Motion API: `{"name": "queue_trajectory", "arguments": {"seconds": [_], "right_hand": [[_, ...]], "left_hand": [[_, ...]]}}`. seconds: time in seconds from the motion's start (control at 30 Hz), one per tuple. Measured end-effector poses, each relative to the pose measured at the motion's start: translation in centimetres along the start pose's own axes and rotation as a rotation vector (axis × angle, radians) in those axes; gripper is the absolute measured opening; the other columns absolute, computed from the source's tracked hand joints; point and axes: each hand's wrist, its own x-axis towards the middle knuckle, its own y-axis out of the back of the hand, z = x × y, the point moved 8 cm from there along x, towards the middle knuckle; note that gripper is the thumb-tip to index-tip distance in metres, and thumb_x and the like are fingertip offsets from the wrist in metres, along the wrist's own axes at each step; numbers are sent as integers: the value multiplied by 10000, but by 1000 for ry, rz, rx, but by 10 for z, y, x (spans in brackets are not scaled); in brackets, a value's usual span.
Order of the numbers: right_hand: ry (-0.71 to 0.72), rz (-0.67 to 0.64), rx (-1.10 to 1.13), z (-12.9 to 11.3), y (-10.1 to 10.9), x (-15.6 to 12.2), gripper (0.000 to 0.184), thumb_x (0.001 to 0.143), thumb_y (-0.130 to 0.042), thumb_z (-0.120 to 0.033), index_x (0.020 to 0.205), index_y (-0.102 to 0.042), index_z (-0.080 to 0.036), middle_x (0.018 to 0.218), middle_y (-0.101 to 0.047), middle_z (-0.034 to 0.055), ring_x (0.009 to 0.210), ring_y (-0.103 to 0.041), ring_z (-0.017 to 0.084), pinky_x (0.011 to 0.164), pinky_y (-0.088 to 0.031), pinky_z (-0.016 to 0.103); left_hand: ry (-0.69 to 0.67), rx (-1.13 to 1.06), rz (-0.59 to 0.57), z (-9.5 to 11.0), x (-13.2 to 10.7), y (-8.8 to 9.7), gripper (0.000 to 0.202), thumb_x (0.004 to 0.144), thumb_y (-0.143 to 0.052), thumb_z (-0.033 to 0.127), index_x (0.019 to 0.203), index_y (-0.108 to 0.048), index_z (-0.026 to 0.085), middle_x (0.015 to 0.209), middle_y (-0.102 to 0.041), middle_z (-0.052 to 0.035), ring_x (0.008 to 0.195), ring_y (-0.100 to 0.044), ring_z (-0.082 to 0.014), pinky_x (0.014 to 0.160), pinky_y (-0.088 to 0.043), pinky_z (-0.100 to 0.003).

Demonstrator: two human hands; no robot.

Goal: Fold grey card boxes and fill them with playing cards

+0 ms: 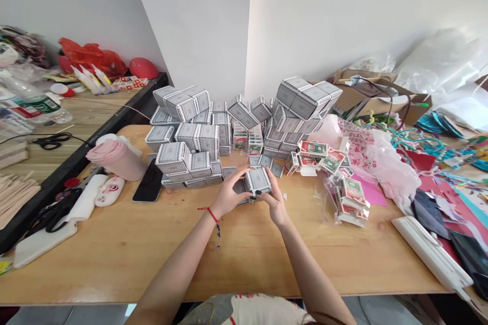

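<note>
A box-shaped block covered with grey patterned playing-card backs (257,180) is held above the table's middle. My left hand (227,195) closes on its left side, a red string bracelet at the wrist. My right hand (275,202) grips the block's right side, with its dark-nailed thumb at the near edge. More card pieces lie just under and behind it, partly hidden by the hands. A tall pile of similar card blocks (192,137) stands behind to the left. Another card-block pile (299,101) rises behind to the right, with red-and-green card packs (254,148) between.
Opened card boxes (351,198) lie to the right beside a pinkish plastic bag (381,157). A white elongated device (430,251) rests near the right edge. Leftward are a black phone (148,183), a pink cup (116,158) and black-handled scissors (55,210). A wall stands behind.
</note>
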Motion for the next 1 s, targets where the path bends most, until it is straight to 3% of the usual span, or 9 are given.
{"name": "queue_trajectory", "arguments": {"seconds": [0.53, 0.77, 1.0], "right_hand": [[20, 87, -56, -3, 0, 2, 649, 711, -431, -202, 1343, -301, -269, 1350, -379, -9, 1246, -318, 210, 1052, -226, 405], [23, 80, -60, 2, -3, 3, 676, 730, -462, -233, 1365, -237, -284, 1331, -401, 19, 1184, -400, 212, 1008, -295, 422], [44, 41, -49, -3, -2, 2, 626, 761, -483, -278, 1351, -277, -255, 1375, -344, 28, 1260, -308, 222, 1044, -255, 397]], "left_hand": [[19, 14, 18, -2, 0, 1, 680, 647, -662, 458, 1239, -436, 212, 1239, -509, -114, 1096, -504, -256, 953, -385, -404], [18, 19, 14, -3, 1, 1, 680, 646, -662, 461, 1241, -436, 219, 1254, -498, -109, 1102, -498, -257, 957, -379, -400], [-28, 86, 23, -6, -2, 0, 678, 675, -632, 470, 1267, -404, 230, 1245, -503, -105, 1074, -509, -247, 944, -386, -399]]}}
